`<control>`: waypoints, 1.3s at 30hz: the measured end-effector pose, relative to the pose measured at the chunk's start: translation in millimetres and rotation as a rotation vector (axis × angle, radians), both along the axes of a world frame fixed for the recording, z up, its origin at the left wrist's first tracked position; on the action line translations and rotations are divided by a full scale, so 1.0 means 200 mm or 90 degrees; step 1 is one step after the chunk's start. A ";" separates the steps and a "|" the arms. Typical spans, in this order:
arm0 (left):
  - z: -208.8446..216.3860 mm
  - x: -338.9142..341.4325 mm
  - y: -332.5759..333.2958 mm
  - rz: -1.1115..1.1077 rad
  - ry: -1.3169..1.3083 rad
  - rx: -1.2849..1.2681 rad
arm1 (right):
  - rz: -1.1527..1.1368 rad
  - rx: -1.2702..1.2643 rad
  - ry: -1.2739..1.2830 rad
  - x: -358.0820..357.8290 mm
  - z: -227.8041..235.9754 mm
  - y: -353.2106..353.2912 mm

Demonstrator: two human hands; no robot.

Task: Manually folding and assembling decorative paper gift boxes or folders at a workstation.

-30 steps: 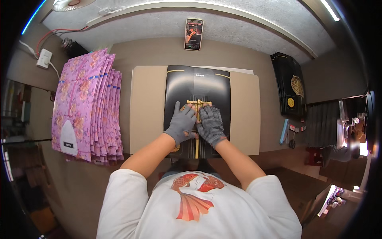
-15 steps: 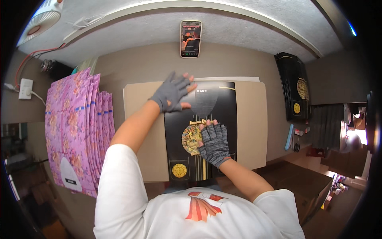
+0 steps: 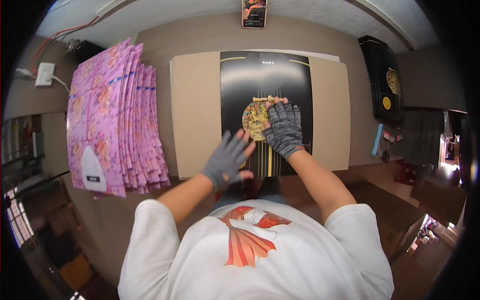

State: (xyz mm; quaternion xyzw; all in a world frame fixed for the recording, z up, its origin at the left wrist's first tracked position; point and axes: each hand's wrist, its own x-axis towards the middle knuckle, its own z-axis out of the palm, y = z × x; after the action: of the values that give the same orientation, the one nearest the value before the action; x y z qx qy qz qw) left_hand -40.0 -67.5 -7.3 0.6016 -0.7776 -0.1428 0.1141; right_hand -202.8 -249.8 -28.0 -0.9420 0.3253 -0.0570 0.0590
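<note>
A flat black bag (image 3: 239, 75), shiny and printed in gold with a round coloured emblem (image 3: 254, 120) at its middle, lies on a tan cardboard sheet (image 3: 196, 110). Flat on it, just right of the emblem, rests my right hand (image 3: 283, 129) in a dark grey fingerless glove, fingers stretched out. My left hand (image 3: 227, 159), in a plain grey fingerless glove, is over the bag's near left corner, fingers spread and holding nothing. It covers part of a small gold disc print there. Whether the left palm touches the bag I cannot tell.
A pile of pink flowered bags (image 3: 107, 110) stands at the left. More black bags (image 3: 382, 82) are stacked at the far right, with a blue tool (image 3: 377, 139) and scissors (image 3: 385, 156) nearby. A phone (image 3: 254, 14) is at the back, a white socket box (image 3: 45, 74) far left.
My left hand has swept from the bag's far end toward me, to its near left corner. My right hand stays beside the emblem. The whole view has tilted, so everything sits higher.
</note>
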 end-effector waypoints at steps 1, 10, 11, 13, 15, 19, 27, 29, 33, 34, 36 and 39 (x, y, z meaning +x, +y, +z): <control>0.00 -0.06 0.11 0.001 -0.004 0.003 | -0.011 -0.011 -0.003 0.00 0.02 0.00; -0.16 -0.26 0.59 0.049 -0.046 -0.025 | 0.042 0.003 0.011 -0.42 0.08 0.39; -0.08 -0.26 0.55 0.060 -0.028 -0.035 | 0.047 0.034 0.029 -0.51 0.08 0.43; 0.00 -0.20 0.53 0.105 0.085 -0.051 | 0.046 0.035 0.018 -0.67 -0.01 0.52; 0.04 -0.15 0.53 0.293 0.257 -0.062 | 0.045 0.068 0.035 -0.75 0.03 0.59; 0.05 -0.10 0.47 0.656 0.572 0.095 | -0.044 0.153 -0.058 -0.85 0.13 0.57; 0.10 -0.17 0.29 0.358 0.041 0.044 | -0.149 0.154 0.046 -0.76 0.25 0.45; 0.05 -0.18 0.27 0.368 0.012 0.048 | -0.075 0.118 -0.056 -0.81 0.15 0.36; -0.04 -0.16 0.29 0.359 0.025 -0.032 | -0.087 0.110 -0.157 -0.95 0.10 0.32; -0.02 -0.16 0.29 0.365 0.026 -0.035 | -0.320 0.402 -0.235 -0.98 0.12 0.33; 0.01 -0.16 0.29 0.369 0.061 -0.014 | -0.548 0.692 -0.300 -1.02 0.13 0.34; 0.03 -0.16 0.30 0.372 0.063 -0.038 | -0.751 1.354 -0.588 -0.99 0.19 0.35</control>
State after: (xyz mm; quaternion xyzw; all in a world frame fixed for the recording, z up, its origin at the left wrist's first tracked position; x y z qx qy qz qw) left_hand -72.9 -7.0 -1.4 0.7885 -0.5689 -0.1101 0.2062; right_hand -401.0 -180.3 10.8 -0.0430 0.5233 -0.1071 0.8443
